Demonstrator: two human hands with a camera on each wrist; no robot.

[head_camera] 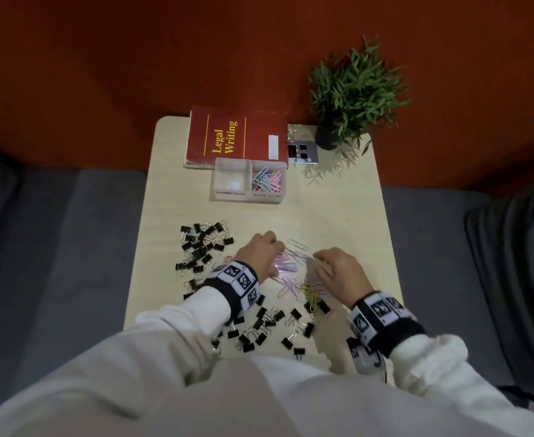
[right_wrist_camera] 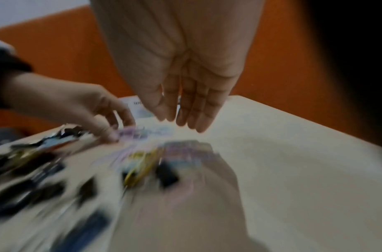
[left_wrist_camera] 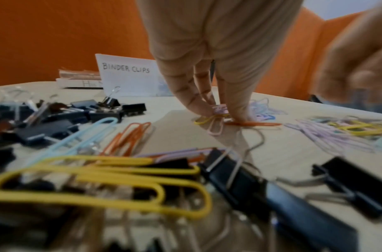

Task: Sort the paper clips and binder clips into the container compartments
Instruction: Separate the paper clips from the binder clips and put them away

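Note:
Over a loose heap of coloured paper clips [head_camera: 290,280] at the table's middle, my left hand [head_camera: 278,250] points down; its thumb and fingers pinch a few pink paper clips [left_wrist_camera: 220,109] against the tabletop. My right hand [head_camera: 319,260] hovers just to the right, fingers straight and hanging, holding nothing [right_wrist_camera: 179,119]. Black binder clips lie in a pile on the left [head_camera: 202,244] and scattered near the front edge [head_camera: 268,326]. The clear two-part container [head_camera: 250,197] stands farther back. Its right compartment holds coloured paper clips [head_camera: 267,179]; the left one, labelled BINDER CLIPS [left_wrist_camera: 126,69], shows only something white.
A red book [head_camera: 237,137] lies behind the container, a marker tile [head_camera: 301,151] and a potted plant [head_camera: 353,93] at the back right. The small wooden table [head_camera: 338,209] has bare surface on its right side. Grey seating flanks it.

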